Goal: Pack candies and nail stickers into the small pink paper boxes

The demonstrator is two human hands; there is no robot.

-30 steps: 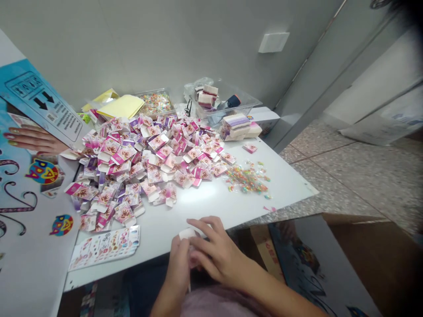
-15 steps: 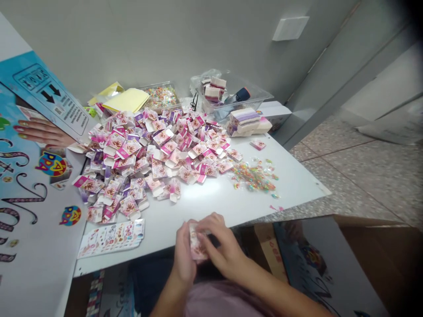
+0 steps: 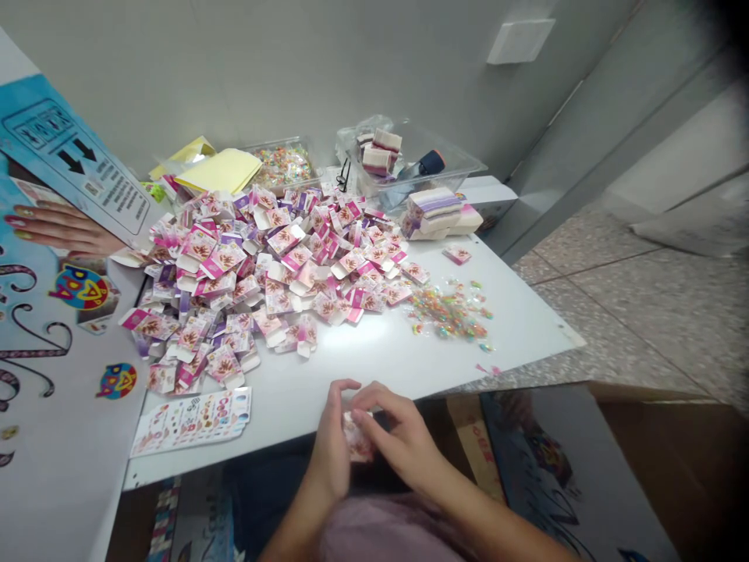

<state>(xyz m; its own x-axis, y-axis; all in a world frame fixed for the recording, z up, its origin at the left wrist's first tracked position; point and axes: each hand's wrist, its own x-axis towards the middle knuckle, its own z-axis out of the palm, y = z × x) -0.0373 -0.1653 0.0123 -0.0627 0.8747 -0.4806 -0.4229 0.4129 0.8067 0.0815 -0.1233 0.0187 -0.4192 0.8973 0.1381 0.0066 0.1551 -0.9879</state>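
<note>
Just off the table's front edge, both my hands are closed around one small pink-and-white printed carton (image 3: 358, 437). My left hand (image 3: 331, 445) grips its left side, while my right hand (image 3: 398, 433) has fingers and thumb at its top and right side. The fingers hide much of the carton. Beyond them a large heap of similar small cartons (image 3: 281, 265), pink, white and purple, covers the table, some with flaps open. Right of the heap lie many tiny clear packets (image 3: 448, 312) with colourful bits inside. A fanned stack of printed sticker sheets (image 3: 193, 421) rests at the table's front left.
A large printed cardboard display (image 3: 58, 328) stands at the left. Along the back are yellow sheets (image 3: 222, 172), a tray of colourful packets (image 3: 285, 164), a clear bin (image 3: 456, 160) and bundled card stacks (image 3: 433, 211). An open cardboard box (image 3: 649, 460) sits below right.
My fingers have shifted on the carton: the left fingertips now bend over toward the right hand, and both hands cover more of its top. The camera view has moved slightly.
</note>
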